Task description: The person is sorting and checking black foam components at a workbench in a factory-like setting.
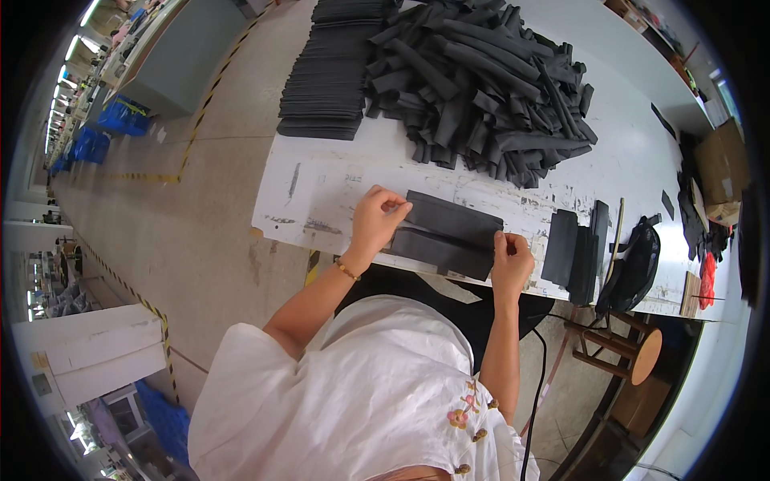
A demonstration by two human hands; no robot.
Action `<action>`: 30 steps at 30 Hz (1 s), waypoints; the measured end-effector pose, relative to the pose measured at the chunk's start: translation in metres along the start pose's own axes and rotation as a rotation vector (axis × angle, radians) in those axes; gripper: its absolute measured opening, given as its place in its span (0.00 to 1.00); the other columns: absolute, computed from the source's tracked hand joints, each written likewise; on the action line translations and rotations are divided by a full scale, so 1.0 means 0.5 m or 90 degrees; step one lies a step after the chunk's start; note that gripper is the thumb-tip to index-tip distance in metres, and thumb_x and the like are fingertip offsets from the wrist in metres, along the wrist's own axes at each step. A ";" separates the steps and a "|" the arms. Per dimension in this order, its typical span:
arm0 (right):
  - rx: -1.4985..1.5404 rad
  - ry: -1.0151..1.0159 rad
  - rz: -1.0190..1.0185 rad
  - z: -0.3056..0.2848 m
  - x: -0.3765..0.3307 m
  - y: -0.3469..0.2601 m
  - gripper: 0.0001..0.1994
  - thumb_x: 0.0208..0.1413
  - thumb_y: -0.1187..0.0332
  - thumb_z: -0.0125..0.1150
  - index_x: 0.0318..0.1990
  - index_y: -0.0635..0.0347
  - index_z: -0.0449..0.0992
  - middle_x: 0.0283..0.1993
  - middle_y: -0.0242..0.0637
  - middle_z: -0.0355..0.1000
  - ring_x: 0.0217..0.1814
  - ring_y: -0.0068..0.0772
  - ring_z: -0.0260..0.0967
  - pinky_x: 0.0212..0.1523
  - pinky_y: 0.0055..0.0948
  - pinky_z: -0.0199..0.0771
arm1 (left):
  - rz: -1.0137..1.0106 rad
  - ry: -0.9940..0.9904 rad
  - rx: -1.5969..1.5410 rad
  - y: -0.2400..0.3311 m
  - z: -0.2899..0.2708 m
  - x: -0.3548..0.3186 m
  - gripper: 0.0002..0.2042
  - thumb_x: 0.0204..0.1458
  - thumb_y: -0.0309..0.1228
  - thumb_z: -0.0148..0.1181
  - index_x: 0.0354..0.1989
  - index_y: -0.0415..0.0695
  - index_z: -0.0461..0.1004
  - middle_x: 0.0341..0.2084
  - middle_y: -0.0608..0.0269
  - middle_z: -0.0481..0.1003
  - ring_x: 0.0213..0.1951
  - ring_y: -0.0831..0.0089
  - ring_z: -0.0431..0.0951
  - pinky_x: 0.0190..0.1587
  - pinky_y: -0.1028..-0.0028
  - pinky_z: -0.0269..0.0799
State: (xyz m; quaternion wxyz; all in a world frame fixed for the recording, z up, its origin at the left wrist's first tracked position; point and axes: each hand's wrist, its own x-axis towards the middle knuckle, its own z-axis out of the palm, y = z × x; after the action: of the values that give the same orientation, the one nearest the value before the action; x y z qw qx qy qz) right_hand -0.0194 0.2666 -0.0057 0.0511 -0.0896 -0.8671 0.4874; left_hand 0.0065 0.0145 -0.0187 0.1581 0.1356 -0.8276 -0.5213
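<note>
A dark grey fabric strip (454, 216) lies at the front edge of the white table. My left hand (375, 223) pinches its far left corner between thumb and fingers. At its right end, my right hand (512, 263) has thumb and fingertips closed on the near corner. Just nearer to me, a second dark strip (441, 253) lies alongside, partly over the table's edge. Whether the two strips are joined cannot be made out. Beyond my hands rises a loose heap of similar strips (489, 88), and to its left stands a neat overlapping row of flat strips (323, 88).
The worn white table (321, 180) spans the space before me. To the right lie several dark strips (560, 247), a thin stick (616, 240) and a black bag (634, 260). A wooden stool (644, 357) stands below the edge. Blue bins (122, 115) sit across the floor at left.
</note>
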 end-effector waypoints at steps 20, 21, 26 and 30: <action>-0.249 0.247 -0.107 -0.137 0.073 0.135 0.04 0.55 0.73 0.62 0.34 0.63 0.75 0.31 0.43 0.71 0.32 0.44 0.71 0.34 0.39 0.70 | -0.050 0.055 -0.234 0.012 0.005 0.279 0.10 0.54 0.35 0.63 0.34 0.39 0.78 0.24 0.68 0.76 0.24 0.82 0.72 0.29 0.79 0.68; -0.258 0.242 -0.122 -0.145 0.086 0.161 0.04 0.54 0.73 0.62 0.34 0.64 0.75 0.32 0.44 0.72 0.34 0.48 0.71 0.35 0.41 0.71 | -0.073 0.061 -0.304 0.012 0.013 0.324 0.11 0.54 0.34 0.63 0.34 0.37 0.77 0.22 0.67 0.75 0.21 0.83 0.71 0.25 0.81 0.66; -0.295 0.217 -0.049 -0.137 0.111 0.152 0.10 0.53 0.69 0.65 0.40 0.63 0.76 0.42 0.44 0.70 0.44 0.46 0.68 0.41 0.39 0.70 | -0.242 0.176 -0.332 0.045 0.101 0.481 0.17 0.47 0.39 0.71 0.29 0.38 0.73 0.20 0.64 0.73 0.17 0.79 0.70 0.18 0.79 0.66; -0.622 0.164 -0.108 -0.104 0.118 0.128 0.12 0.54 0.64 0.62 0.41 0.63 0.76 0.44 0.41 0.69 0.49 0.42 0.65 0.44 0.37 0.68 | -0.235 0.196 -0.260 -0.017 0.135 0.546 0.18 0.42 0.36 0.74 0.30 0.32 0.79 0.23 0.60 0.76 0.19 0.75 0.70 0.22 0.73 0.63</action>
State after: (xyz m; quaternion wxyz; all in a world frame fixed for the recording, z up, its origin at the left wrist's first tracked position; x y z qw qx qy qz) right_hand -0.0614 0.3545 -0.0334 0.1493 -0.0914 -0.9845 0.0047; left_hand -0.2697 -0.0400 -0.0212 0.2084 0.3266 -0.6335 -0.6697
